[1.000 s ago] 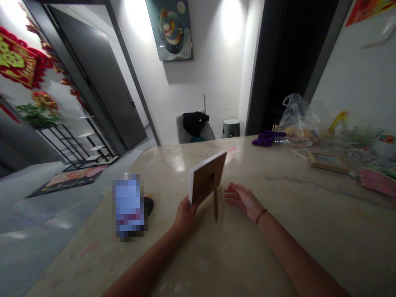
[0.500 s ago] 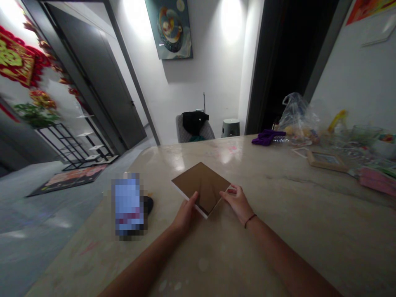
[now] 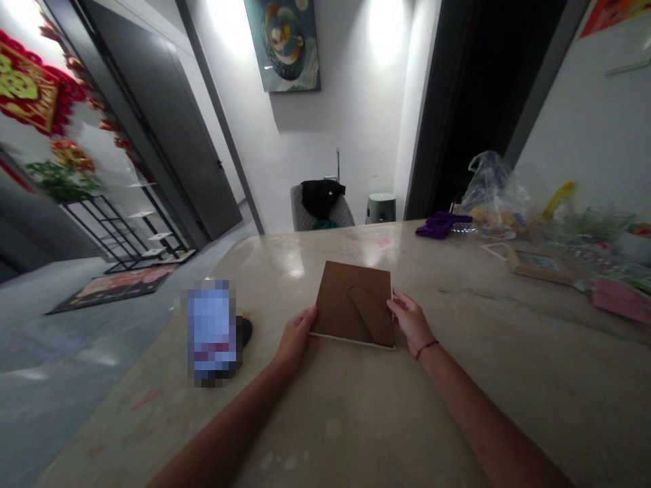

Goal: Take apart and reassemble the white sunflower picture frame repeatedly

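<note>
A brown-backed picture frame (image 3: 338, 298) with thin white edges and a fold-flat stand on its back is held over the middle of the pale marble table. My left hand (image 3: 298, 335) grips its lower left corner, fingers partly behind it. On the right edge, my right hand (image 3: 411, 320) pinches the frame between thumb and fingers; a dark thin bracelet circles that wrist. The front side of the frame faces away and is hidden.
On the marble table (image 3: 346, 420), a pixelated upright item (image 3: 211, 332) stands at left. At right lie a purple cloth (image 3: 438, 225), a wooden frame (image 3: 540, 264), a plastic bag (image 3: 493, 196) and a pink item (image 3: 620, 298). A chair (image 3: 302, 207) stands beyond.
The brown-backed frame has turned from a diamond-like angle to nearly square-on and shifted slightly right. My left hand has moved to its corner, and my right hand has moved slightly right.
</note>
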`<state>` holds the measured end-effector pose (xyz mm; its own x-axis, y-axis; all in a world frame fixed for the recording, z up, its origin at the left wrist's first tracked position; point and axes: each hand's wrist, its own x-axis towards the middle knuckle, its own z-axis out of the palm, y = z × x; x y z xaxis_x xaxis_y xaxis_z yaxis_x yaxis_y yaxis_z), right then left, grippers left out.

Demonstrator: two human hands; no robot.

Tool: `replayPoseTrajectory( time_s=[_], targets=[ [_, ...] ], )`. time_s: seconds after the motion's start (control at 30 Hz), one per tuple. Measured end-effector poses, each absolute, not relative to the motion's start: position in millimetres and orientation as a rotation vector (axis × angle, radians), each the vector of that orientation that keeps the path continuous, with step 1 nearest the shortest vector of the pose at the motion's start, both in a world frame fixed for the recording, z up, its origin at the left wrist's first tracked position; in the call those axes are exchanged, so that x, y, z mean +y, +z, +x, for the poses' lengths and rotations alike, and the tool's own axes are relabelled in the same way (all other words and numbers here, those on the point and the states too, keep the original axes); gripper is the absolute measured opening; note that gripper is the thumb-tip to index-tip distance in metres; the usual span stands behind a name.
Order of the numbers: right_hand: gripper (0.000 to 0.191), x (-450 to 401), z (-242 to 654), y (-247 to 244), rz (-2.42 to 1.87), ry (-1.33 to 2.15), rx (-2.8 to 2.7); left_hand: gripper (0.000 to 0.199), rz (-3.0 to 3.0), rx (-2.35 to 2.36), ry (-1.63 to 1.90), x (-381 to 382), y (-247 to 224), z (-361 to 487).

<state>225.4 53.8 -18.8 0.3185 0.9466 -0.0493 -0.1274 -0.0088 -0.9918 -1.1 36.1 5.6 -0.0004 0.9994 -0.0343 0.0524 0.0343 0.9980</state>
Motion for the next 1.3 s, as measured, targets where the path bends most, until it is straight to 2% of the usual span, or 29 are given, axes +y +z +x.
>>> replayPoseTrajectory(
  time_s=[0.1, 0.37, 0.57, 0.63, 0.77, 0.93, 1.3],
  targets=[
    [0.048, 60, 234, -24, -1.285, 0.911, -0.936, 0.05, 1.388, 1.308, 1.053, 41, 6, -7],
    [0.037, 60, 234, -32, -1.491, 0.587, -1.342, 0.034, 2.099, 1.814, 0.79, 39, 1, -9],
    [0.034, 45, 220, -14, -1.63, 0.014, -1.715, 0.032, 2.362, 1.987, 0.54, 29, 6, -2],
    [0.04, 38, 211, -9, -1.599, -0.104, -1.845, 0.032, 2.393, 2.007, 0.485, 27, 7, 0],
    [0.058, 30, 196, -11, -1.654, -0.105, -1.979, 0.032, 2.368, 2.06, 0.419, 27, 8, 2],
    [0.042, 33, 194, -19, -1.692, -0.003, -2.022, 0.031, 2.322, 2.062, 0.349, 30, 11, 1],
    [0.038, 32, 195, -22, -1.639, 0.036, -2.006, 0.027, 2.312, 1.96, 0.259, 42, 12, -11]
  ],
)
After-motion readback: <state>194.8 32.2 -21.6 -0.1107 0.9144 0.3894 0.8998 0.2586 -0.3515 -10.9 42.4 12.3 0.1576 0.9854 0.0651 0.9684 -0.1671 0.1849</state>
